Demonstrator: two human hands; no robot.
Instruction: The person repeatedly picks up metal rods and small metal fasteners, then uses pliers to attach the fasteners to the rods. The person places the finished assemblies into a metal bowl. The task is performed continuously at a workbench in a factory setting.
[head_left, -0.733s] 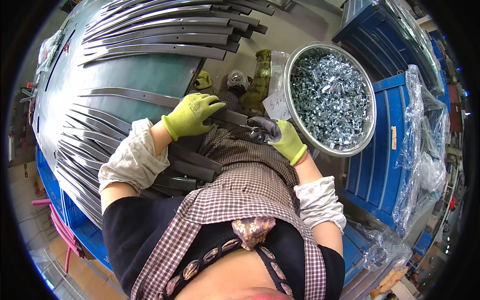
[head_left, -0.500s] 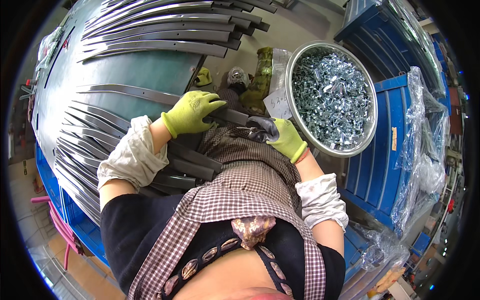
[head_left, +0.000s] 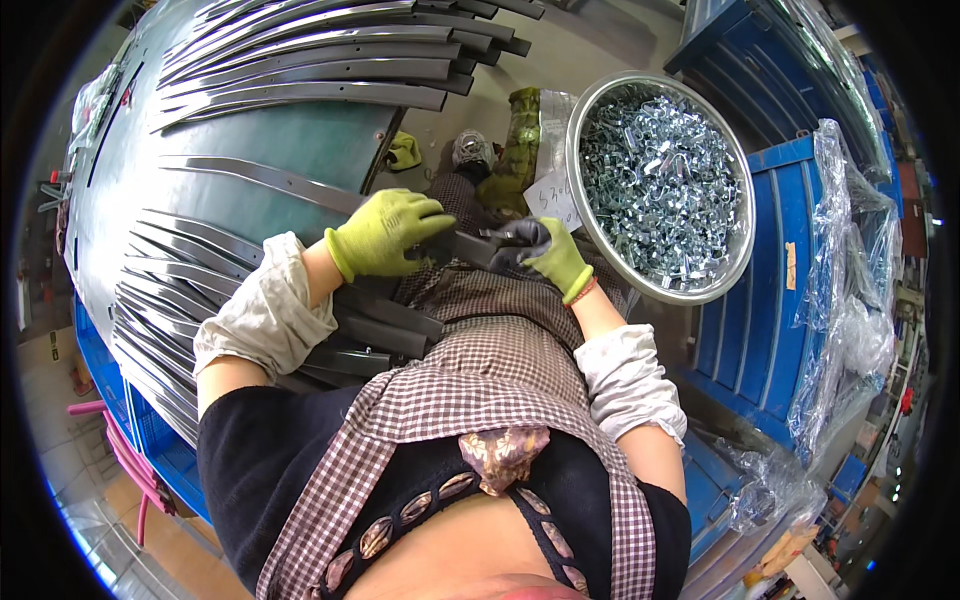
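My left hand (head_left: 388, 233), in a yellow-green glove with dark fingertips, is closed around a long, slightly curved dark strip (head_left: 270, 180) with small holes. The strip runs from the table on the left to just past my fingers. At its free end my right hand (head_left: 550, 252), in a matching glove, has thumb and fingers pinched over the tip. Whether a small part sits between those fingers is hidden. Below my left hand, more dark strips (head_left: 385, 325) stick out over my lap. To my right stands a round metal basin (head_left: 748, 215) heaped with small shiny metal clips (head_left: 660, 190).
A stack of similar strips (head_left: 330, 68) lies at the far side of the green table (head_left: 290, 135), overhanging its edge. Blue crates (head_left: 760, 300) with clear plastic wrap (head_left: 840, 310) stand at the right. A handwritten paper (head_left: 552, 196) lies beside the basin.
My right hand has moved up and left, from just off the strip's end onto its tip. My left hand keeps its hold and has barely shifted.
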